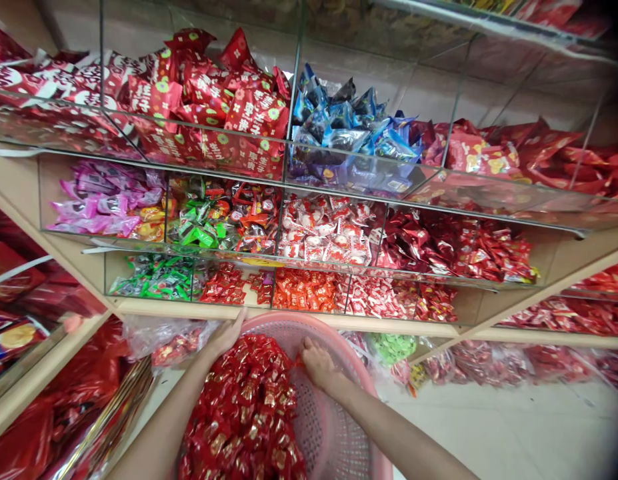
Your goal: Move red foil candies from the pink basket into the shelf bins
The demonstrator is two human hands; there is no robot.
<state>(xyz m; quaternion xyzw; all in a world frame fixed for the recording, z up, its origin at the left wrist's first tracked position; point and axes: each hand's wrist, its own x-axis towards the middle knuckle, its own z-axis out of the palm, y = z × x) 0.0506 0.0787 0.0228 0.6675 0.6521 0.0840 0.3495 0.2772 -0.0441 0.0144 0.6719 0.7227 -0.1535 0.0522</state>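
Two hands (319, 363); one pink basket (345, 433)

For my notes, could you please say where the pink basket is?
The pink basket is bottom centre in the head view, below the shelf edge, left hand at its rim.

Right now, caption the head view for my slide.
Left hand at the rim of a pink basket, right hand inside beside red candies, shelves ahead.

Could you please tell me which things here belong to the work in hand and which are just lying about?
Apparently in use:
- pink plastic basket
- red-wrapped candies inside it
- left hand
- right hand

Lying about, shelved:
- blue packets
- pink packets
- bottom-shelf green candies
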